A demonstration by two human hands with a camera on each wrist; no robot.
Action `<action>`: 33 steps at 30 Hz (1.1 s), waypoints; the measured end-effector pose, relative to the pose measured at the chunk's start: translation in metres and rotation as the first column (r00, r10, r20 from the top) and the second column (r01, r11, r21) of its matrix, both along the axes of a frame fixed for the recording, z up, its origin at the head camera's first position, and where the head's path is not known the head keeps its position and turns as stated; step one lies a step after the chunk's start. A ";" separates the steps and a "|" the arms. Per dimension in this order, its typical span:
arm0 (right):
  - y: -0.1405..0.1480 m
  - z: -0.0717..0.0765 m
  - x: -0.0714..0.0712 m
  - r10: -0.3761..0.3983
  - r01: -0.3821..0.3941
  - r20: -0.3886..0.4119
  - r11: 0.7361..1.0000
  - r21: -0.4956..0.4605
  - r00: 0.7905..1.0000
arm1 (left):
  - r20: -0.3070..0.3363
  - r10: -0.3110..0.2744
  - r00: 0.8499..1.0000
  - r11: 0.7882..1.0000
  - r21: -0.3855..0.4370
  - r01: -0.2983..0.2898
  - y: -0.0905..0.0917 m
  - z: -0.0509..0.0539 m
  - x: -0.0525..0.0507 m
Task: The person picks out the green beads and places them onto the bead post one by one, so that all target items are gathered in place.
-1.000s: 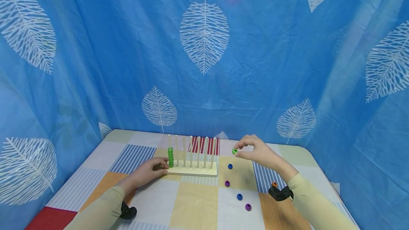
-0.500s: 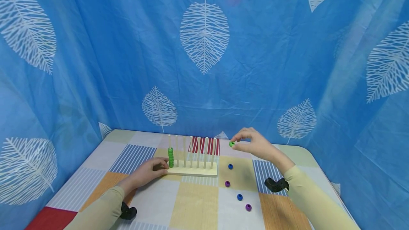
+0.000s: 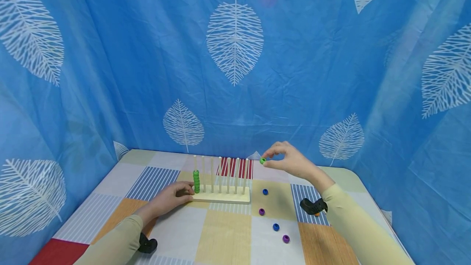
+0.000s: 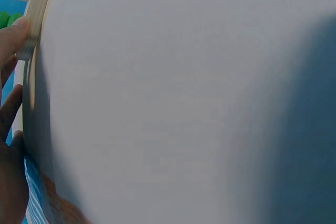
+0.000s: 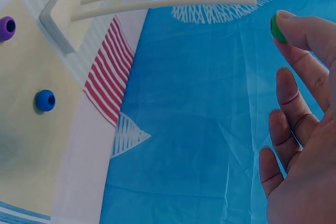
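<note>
A wooden peg rack (image 3: 224, 197) stands on the table, with several upright pegs along its pale base. Green beads (image 3: 196, 181) are stacked on its leftmost peg; the other pegs are bare. My left hand (image 3: 174, 195) grips the left end of the base, and in the left wrist view the thumb (image 4: 16, 35) lies on its edge. To the right of the rack and above the table, my right hand (image 3: 290, 162) pinches a green bead (image 5: 277, 29) between thumb and index finger. The bead is apart from the pegs, near the height of their tips.
Right of the rack lie blue beads (image 3: 265, 192) and purple beads (image 3: 261, 212). An orange bead (image 3: 317, 214) is partly hidden by the right wrist's black camera (image 3: 312, 206). A patchwork cloth (image 3: 224, 232) covers the table, and a blue curtain (image 3: 287, 93) hangs behind.
My right hand has moved left and upward with the green bead, closer to the rack's right end. The left hand and the rack have stayed put.
</note>
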State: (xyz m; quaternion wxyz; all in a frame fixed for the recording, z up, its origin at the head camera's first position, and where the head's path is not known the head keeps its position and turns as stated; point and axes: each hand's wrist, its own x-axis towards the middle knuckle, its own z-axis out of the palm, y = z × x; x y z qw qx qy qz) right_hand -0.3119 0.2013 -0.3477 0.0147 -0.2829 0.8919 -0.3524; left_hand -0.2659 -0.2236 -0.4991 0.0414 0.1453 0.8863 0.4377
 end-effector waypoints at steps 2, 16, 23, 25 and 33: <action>-0.002 0.002 -0.001 0.005 -0.005 0.003 1.000 0.003 1.000 | -0.002 0.000 1.000 1.000 -0.003 0.000 0.000 0.000 0.000; -0.019 0.013 -0.009 0.017 -0.018 0.017 1.000 0.009 1.000 | 0.001 0.002 1.000 1.000 -0.008 -0.002 0.000 -0.001 -0.001; -0.029 0.016 -0.014 0.055 -0.055 0.024 0.998 0.013 0.998 | 0.000 -0.002 1.000 1.000 -0.002 0.002 -0.001 -0.001 0.000; -0.032 0.017 -0.015 0.056 -0.057 0.028 0.998 0.016 0.998 | 0.001 0.000 1.000 1.000 0.000 0.000 -0.001 -0.001 0.000; -0.043 0.021 -0.019 0.098 -0.099 0.040 0.995 0.010 0.994 | 0.007 0.016 1.000 1.000 0.001 -0.016 -0.001 -0.001 0.000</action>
